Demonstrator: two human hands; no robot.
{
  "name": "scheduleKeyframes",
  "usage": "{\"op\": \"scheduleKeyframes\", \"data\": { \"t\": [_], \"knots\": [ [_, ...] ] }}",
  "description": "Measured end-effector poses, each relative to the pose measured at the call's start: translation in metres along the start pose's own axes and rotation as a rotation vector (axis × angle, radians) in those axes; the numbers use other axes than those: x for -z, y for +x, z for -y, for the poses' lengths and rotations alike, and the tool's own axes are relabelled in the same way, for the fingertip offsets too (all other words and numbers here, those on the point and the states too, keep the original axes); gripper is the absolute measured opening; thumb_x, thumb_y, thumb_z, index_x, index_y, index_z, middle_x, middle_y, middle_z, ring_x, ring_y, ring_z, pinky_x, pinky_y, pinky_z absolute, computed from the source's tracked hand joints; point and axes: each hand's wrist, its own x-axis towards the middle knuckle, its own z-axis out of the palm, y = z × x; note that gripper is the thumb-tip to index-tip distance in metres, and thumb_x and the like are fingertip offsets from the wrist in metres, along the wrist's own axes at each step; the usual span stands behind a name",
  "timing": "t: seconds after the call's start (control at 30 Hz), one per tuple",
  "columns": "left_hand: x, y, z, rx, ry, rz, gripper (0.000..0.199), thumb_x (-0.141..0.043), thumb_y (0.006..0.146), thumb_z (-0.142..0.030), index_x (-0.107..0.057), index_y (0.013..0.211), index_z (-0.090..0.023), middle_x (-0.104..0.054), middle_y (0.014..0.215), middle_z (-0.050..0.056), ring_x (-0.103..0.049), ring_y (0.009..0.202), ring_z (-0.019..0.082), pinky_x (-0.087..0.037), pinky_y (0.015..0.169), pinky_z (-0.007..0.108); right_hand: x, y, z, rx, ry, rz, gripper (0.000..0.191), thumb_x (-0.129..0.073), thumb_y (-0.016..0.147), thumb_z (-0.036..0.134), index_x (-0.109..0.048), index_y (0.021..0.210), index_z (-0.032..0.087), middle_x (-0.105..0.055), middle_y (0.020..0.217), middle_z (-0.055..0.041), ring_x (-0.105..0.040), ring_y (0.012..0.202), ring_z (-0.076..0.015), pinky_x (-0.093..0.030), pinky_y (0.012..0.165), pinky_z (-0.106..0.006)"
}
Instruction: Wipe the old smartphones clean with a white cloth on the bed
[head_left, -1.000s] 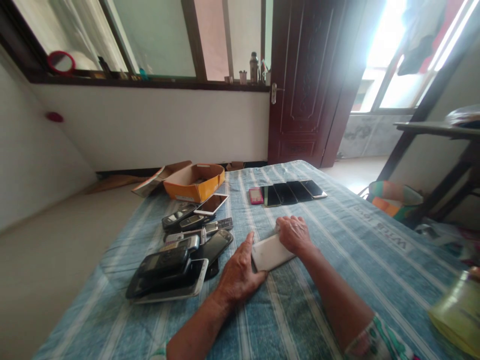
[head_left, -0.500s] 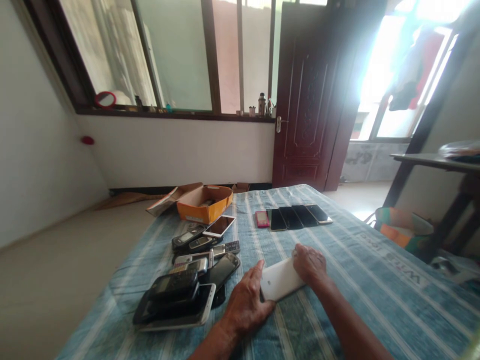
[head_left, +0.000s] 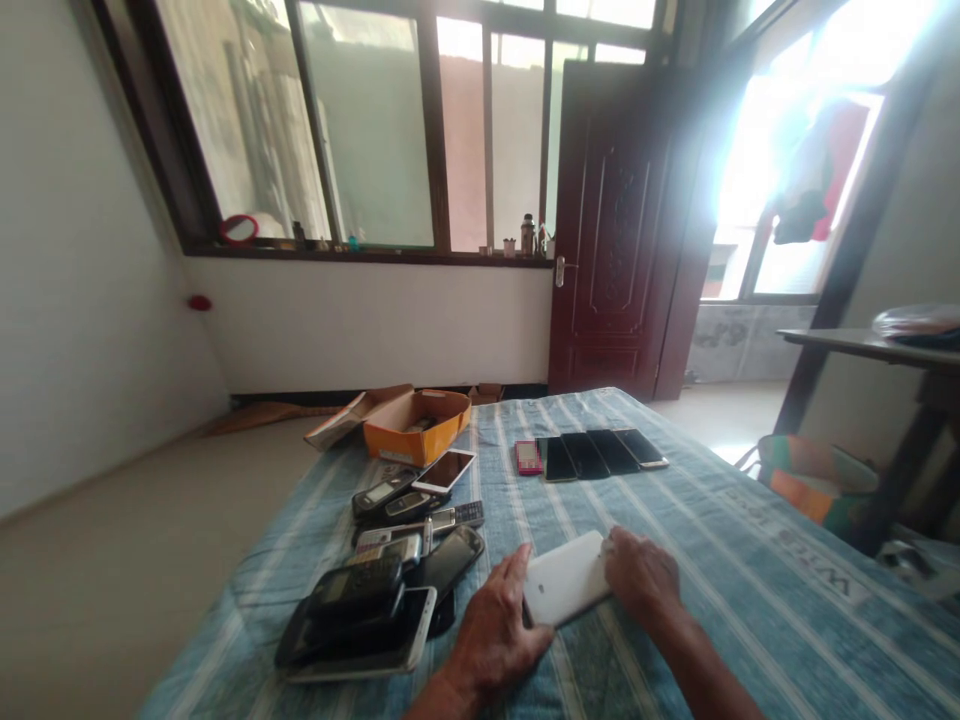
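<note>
A white phone (head_left: 567,578) lies back side up, slightly tilted, just above the striped cloth. My left hand (head_left: 501,618) grips its left end, thumb along the near edge and fingers on the far side. At the opposite end, my right hand (head_left: 643,574) is closed with bent fingers over the phone's right edge; its fingertips are partly hidden. Left of my hands is a loose pile of old phones, with a black handset (head_left: 358,590) on top of a large white-edged phone (head_left: 416,640). A dark slider phone (head_left: 452,556) sits nearest my left hand.
Farther back, several dark phones (head_left: 592,455) lie in a row beside a pink-framed device (head_left: 529,457). An open orange box (head_left: 416,430) stands behind the pile, near a white phone (head_left: 445,470). Blue striped cloth (head_left: 720,620) covers the bed-like surface. A brown door (head_left: 611,240) stands beyond.
The camera view has tilted up, so everything sits lower in the picture. My right hand has slid rightward to the phone's end, uncovering more of its back. My left hand keeps its grip.
</note>
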Motion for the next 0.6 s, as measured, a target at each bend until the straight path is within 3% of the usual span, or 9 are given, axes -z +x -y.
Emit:
{"op": "scheduleKeyframes", "data": {
  "t": [0.37, 0.6],
  "knots": [
    [-0.009, -0.015, -0.007, 0.070, 0.148, -0.043, 0.080, -0.058, 0.061, -0.026, -0.044, 0.137, -0.008, -0.054, 0.133, 0.014, -0.048, 0.121, 0.032, -0.036, 0.105, 0.038, -0.025, 0.009, 0.001, 0.169, 0.149, -0.145, 0.025, -0.041, 0.082, 0.016, -0.062, 0.082, 0.029, -0.070, 0.091, -0.0048, -0.062, 0.091, -0.0252, -0.041, 0.076, -0.034],
    [-0.024, -0.020, -0.002, 0.033, 0.245, 0.018, 0.091, -0.068, 0.063, -0.035, -0.032, 0.144, -0.013, -0.049, 0.138, 0.019, -0.047, 0.120, 0.039, -0.044, 0.097, 0.043, -0.033, 0.016, -0.002, 0.212, 0.355, -0.178, 0.029, -0.041, 0.079, 0.016, -0.065, 0.083, 0.033, -0.071, 0.094, -0.0045, -0.062, 0.093, -0.0256, -0.043, 0.078, -0.033]
  ]
}}
